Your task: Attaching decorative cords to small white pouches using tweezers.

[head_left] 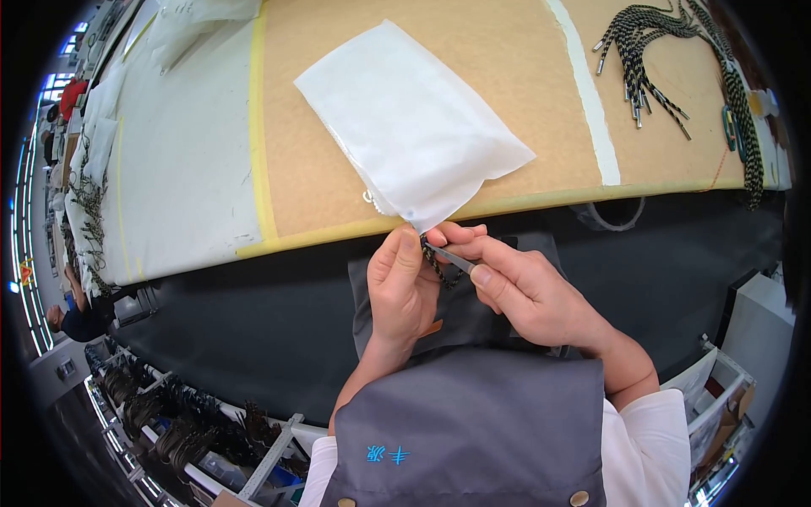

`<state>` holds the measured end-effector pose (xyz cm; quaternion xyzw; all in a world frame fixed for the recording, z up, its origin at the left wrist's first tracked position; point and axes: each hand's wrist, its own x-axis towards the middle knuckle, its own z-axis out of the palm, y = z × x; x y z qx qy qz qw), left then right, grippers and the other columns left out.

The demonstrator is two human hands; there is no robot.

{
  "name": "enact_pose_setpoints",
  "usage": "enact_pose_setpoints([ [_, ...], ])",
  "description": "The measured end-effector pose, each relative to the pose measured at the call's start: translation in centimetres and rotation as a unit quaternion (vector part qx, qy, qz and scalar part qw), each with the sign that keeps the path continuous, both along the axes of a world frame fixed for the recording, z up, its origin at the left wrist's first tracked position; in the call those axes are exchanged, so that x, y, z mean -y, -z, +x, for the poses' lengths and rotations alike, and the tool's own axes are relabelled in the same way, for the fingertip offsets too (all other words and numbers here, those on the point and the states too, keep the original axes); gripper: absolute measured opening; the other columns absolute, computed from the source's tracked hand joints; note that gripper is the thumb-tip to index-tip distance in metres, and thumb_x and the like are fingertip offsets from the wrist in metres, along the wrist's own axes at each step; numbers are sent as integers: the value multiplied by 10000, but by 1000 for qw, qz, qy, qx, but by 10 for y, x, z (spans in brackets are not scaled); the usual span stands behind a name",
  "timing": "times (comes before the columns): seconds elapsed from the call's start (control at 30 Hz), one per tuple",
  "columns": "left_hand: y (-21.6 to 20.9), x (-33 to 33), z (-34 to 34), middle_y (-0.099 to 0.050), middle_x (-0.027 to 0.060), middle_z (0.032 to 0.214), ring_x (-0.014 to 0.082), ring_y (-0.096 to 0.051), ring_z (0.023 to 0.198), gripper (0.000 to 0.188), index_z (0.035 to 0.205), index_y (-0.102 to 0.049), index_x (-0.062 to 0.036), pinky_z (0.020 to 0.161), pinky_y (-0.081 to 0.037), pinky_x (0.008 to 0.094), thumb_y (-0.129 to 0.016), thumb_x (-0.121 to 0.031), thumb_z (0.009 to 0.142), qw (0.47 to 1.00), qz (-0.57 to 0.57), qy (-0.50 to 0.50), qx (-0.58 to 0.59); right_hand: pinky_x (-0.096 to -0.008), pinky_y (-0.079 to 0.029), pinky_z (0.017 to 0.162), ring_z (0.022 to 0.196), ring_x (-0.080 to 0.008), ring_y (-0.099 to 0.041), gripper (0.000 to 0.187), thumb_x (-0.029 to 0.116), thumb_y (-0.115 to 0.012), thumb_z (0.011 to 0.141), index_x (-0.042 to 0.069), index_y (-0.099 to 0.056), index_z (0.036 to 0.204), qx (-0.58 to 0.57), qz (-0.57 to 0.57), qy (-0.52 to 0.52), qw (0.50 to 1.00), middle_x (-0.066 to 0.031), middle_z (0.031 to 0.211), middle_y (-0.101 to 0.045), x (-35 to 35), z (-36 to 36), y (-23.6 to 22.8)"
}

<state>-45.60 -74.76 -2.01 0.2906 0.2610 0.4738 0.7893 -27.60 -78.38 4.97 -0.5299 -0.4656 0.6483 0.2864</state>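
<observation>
Just off the table's front edge, my left hand is closed, pinching a black-and-tan braided cord between thumb and fingers. My right hand is closed around a slim, tapered grey metal tool that looks like tweezers; its tip meets the cord by the left fingertips. A white pouch lies flat on the table, its lower corner reaching over the edge to my fingers. Whether the left fingers also grip that corner is hard to see. A small white loop sticks out at the pouch's side.
The tan-covered table has yellow tape along its edge. Several metal-tipped braided cords lie at the far right, beside green-handled snips. More white bags rest at the far left. A rack with hanging cords stands lower left.
</observation>
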Motion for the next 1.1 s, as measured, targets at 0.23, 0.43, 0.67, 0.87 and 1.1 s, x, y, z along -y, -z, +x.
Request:
enact_pose_setpoints([
  [0.23, -3, 0, 1, -698, 196, 1077, 423, -662, 1145, 363, 1032, -611, -12, 999, -519, 487, -403, -295, 1121, 1000, -12, -4, 14, -318, -494, 735, 747, -160, -633, 347, 123, -474, 1047, 31, -555, 1372, -12, -22, -6, 1000, -108, 827, -666, 0, 2, 2],
  [0.43, -4, -1, 1, -700, 194, 1064, 416, -665, 1144, 370, 1047, -621, -13, 966, -529, 455, -399, -299, 1122, 1000, -18, -4, 10, -287, -474, 685, 698, -102, -571, 313, 113, -493, 1043, 26, -583, 1330, -56, -12, 36, 998, -61, 759, -611, 4, 0, 11],
  [0.67, 2, -4, -3, -694, 239, 1199, 394, -654, 1178, 362, 1124, -659, 9, 1015, -507, 458, -438, -278, 1113, 999, -18, 16, 25, -263, -450, 650, 675, -77, -517, 283, 96, -508, 1041, 19, -611, 1294, -84, 0, 60, 995, -17, 745, -577, 5, -3, 17],
  [0.87, 6, -5, -1, -660, 267, 1260, 411, -641, 1204, 366, 1141, -642, 13, 1033, -516, 516, -448, -295, 1105, 1000, 3, 7, -1, -213, -341, 513, 565, -30, -386, 280, 161, -498, 1067, 33, -615, 1286, -263, -130, 104, 950, 44, 726, -511, 2, -5, 17],
  [1.1, 12, -6, 3, -642, 287, 1272, 421, -660, 1172, 387, 1117, -606, 26, 1022, -524, 564, -423, -315, 1112, 996, 84, -17, -32, -196, -274, 455, 514, -20, -335, 290, 210, -487, 1080, 23, -604, 1268, -475, -324, 95, 813, 51, 672, -456, -4, 2, 25],
])
